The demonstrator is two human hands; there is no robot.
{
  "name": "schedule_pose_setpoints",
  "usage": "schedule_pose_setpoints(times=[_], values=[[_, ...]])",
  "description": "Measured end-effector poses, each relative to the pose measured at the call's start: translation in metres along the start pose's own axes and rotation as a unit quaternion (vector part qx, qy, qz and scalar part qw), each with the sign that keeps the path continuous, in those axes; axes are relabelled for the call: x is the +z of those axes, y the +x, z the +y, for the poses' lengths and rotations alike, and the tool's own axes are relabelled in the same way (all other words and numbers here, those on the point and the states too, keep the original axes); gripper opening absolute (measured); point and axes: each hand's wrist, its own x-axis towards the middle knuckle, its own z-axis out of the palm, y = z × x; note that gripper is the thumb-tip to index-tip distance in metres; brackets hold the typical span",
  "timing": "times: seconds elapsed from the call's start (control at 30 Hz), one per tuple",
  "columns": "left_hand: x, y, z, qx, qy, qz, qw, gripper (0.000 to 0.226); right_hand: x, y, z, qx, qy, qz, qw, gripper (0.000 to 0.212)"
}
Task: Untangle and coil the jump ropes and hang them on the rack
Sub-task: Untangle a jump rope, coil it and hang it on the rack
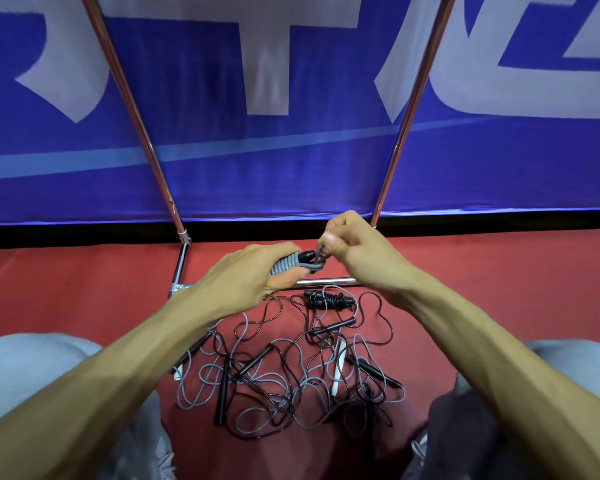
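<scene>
Grip state: left hand [253,271] wraps the coiled grey jump rope [285,266], held just above the base bar [329,281]; right hand [355,251] pinches the rope's free end between thumb and forefinger. The left palm covers most of the coil. Below, tangled ropes [284,372] lie on the red floor [84,278], single strands hard to separate. Both rack uprights [132,105] are cut off at the top edge.

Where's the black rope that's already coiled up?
In the head view, the coiled black jump rope lies on the red floor at centre, just this side of the rack's chrome base bar, beyond the tangled pile of ropes.
</scene>
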Motion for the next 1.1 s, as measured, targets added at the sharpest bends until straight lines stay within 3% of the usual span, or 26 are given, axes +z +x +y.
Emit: schedule_pose_setpoints(times=[0.07,0.23,0.33,0.4,0.5,0.73,0.87,1.1], values=[[0.003,0.003,0.001,0.0,-0.094,-0.001,0.996,0.019,-0.006,-0.002,-0.003,-0.007,0.04,0.032,0.999,0.032],[-0.003,0.003,0.015,-0.011,-0.305,-0.029,0.952,0.024,-0.017,0.001,-0.014,-0.075,-0.01,0.028,0.997,0.034],[-0.019,0.003,0.022,-0.026,-0.367,-0.007,0.93,0.017,-0.021,0.007,-0.032,-0.103,0.045,-0.013,0.994,0.036],[-0.035,0.002,0.027,-0.029,-0.388,0.016,0.921,0.025,-0.026,0.01,-0.049,-0.125,0.059,-0.014,0.99,0.037],[-0.068,-0.002,0.04,-0.004,-0.387,0.049,0.921,0.034,-0.041,0.01,-0.081,-0.154,0.051,-0.003,0.987,0.036],[-0.154,-0.009,0.07,-0.014,-0.418,0.131,0.899,0.023,-0.086,0.013,-0.15,-0.22,-0.035,0.077,0.972,0.004],[-0.198,-0.02,0.093,0.019,-0.357,0.218,0.908,0.025,-0.107,0.008,-0.192,-0.286,-0.07,0.15,0.944,0.011],[-0.261,-0.013,0.12,0.07,-0.298,0.356,0.883,0.014,-0.132,0.019,-0.25,-0.317,0.026,0.254,0.914,0.012]])
